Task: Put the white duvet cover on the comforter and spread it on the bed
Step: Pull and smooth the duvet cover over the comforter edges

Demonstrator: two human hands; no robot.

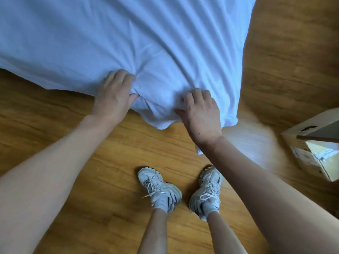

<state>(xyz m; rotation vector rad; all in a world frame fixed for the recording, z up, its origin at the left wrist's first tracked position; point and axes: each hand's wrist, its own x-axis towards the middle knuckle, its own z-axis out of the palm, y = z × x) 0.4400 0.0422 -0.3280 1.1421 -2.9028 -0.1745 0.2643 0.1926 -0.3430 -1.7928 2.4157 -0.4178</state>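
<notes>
Head view. Left hand [114, 94] and right hand [200, 114], fingers curled, each bunch a fold of the white duvet cover [128, 43] at its near hanging edge, above the wooden floor [110, 162]. Step in hand, as judged: spreading (comforter itself not visible). Next move likely calls for an even pull toward the sneakers [159, 189], keeping both grips.

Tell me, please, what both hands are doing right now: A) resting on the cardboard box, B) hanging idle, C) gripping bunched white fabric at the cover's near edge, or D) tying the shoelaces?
C: the left hand and right hand each clutch gathered folds of the white duvet cover.
</notes>
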